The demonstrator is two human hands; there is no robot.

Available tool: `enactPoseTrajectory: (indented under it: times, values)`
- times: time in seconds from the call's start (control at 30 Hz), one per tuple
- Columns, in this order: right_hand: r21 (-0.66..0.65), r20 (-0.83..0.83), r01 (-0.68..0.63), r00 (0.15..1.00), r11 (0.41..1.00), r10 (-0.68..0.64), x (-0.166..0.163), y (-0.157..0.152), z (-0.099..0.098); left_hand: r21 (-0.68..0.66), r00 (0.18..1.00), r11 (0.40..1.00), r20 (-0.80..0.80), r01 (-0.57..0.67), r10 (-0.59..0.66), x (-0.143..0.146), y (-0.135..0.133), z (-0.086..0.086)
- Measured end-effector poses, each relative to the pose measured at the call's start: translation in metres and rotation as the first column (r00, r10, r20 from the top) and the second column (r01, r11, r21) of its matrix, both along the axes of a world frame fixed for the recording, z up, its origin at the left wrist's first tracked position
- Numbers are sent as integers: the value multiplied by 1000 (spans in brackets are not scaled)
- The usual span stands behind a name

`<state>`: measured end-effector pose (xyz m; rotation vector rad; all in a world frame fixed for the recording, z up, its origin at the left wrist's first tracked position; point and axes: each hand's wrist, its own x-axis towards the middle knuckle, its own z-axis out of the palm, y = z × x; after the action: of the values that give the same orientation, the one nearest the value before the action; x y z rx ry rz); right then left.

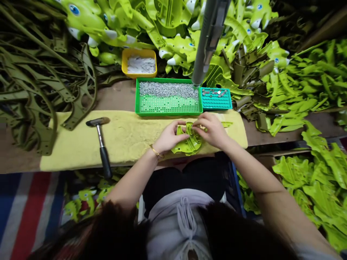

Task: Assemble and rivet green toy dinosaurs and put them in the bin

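At the far left, a heap of olive curved parts (40,61) covers the desk (119,95), some reaching onto a yellow cloth (132,137). A hammer (101,137) lies on this cloth, head at the back, its black handle projecting past the front edge. Behind the cloth stand a yellow bin (132,75) of pale slips and, just beside it, a green tray (168,112) with small metal pieces massed along its back. Bright green parts (89,23) with painted eyes are piled behind them.

In front of the tray, the left hand (170,138) pinches a green shell (189,145) between thumb and fingers, over the cloth's front edge. A dark driver-like tool (207,39) hangs above. The right hand (211,129) bends its fingers close together at the shell's upper right; what they pinch cannot be told. Behind it sits a teal tray (217,104) holding small discs. Leaf-shaped green pieces (314,76) fill the far right.
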<state>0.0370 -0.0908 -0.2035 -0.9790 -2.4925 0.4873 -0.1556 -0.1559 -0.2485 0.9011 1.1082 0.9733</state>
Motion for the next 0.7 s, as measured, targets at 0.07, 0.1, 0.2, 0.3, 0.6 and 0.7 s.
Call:
enactPoseTrajectory:
  times: [0.07,0.1,0.2,0.3,0.6,0.7]
  values:
    - [87,82,-38,996,995,31,-6,-15,-10,10,1000,1000,5,-29,28,1,1,-1]
    - [136,117,-40,993,990,24,-8,-20,-15,14,999,999,9,-39,39,1,1,-1]
    - [229,197,-62,980,972,17,-6,-24,-18,40,998,998,15,-57,56,-1,1,-2]
    - [202,174,-41,985,979,5,-3,-8,-10,66,998,996,18,-62,61,-3,2,-4]
    - [68,113,364,922,929,-370,-3,111,-20,91,997,993,21,-70,68,-5,0,-17]
    - [79,5,365,930,928,-367,-4,89,-18,106,998,992,11,-67,66,-5,1,-18]
